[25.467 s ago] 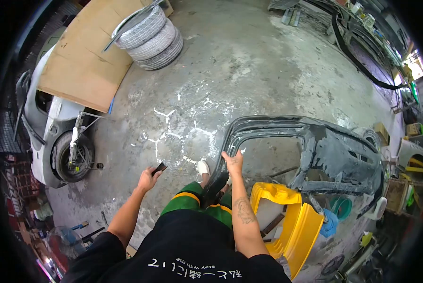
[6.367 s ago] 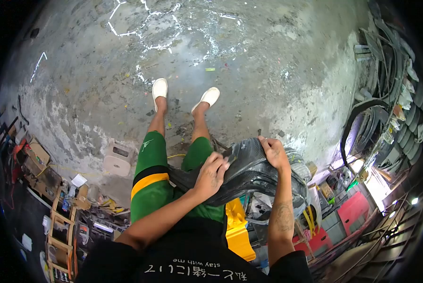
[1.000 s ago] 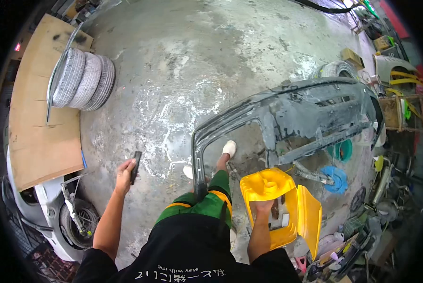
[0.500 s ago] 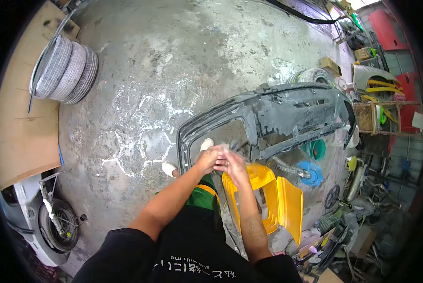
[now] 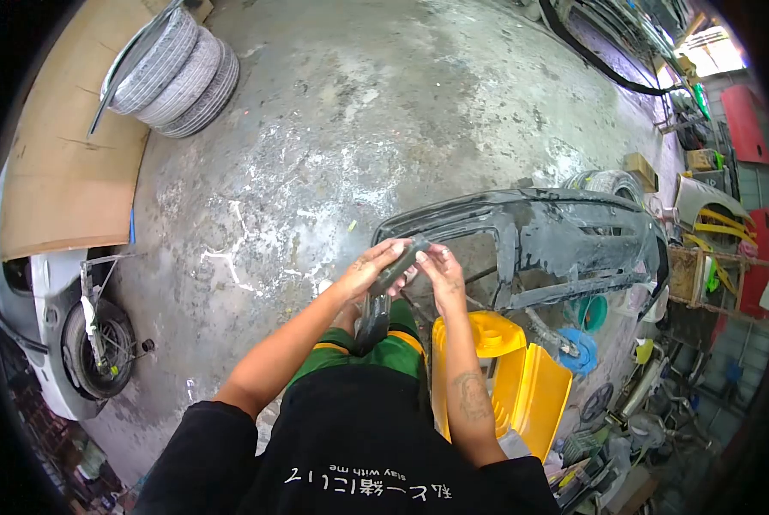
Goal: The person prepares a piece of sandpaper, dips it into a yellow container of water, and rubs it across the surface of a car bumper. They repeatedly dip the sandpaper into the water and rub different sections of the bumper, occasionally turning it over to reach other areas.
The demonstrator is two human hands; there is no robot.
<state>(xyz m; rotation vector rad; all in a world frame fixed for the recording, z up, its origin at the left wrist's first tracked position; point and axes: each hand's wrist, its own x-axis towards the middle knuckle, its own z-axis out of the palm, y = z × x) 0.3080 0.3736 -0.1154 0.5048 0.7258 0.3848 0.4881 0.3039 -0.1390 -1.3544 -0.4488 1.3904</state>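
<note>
In front of my body, both hands hold a dark grey strip (image 5: 399,270) that looks like folded sandpaper. My left hand (image 5: 369,269) grips its near left side with bent fingers. Thumb and fingers of my right hand (image 5: 442,276) pinch its upper right end. Just beyond and to the right stands a grey car bumper (image 5: 564,236) with wet-looking dark patches. Its left end reaches down beneath my hands to my legs, and the strip hides part of that edge.
A yellow plastic stool (image 5: 543,399) stands close to my right arm. Beside it are a blue basin (image 5: 578,350) and a green bucket (image 5: 590,312). Stacked tires (image 5: 183,81) lean at the far left, above a car (image 5: 58,352). Clutter lines the right wall.
My hands, blurred and close together before, are now farther apart with the dark strip visible between them. The camera view has shifted, so the bumper and stool sit farther right.
</note>
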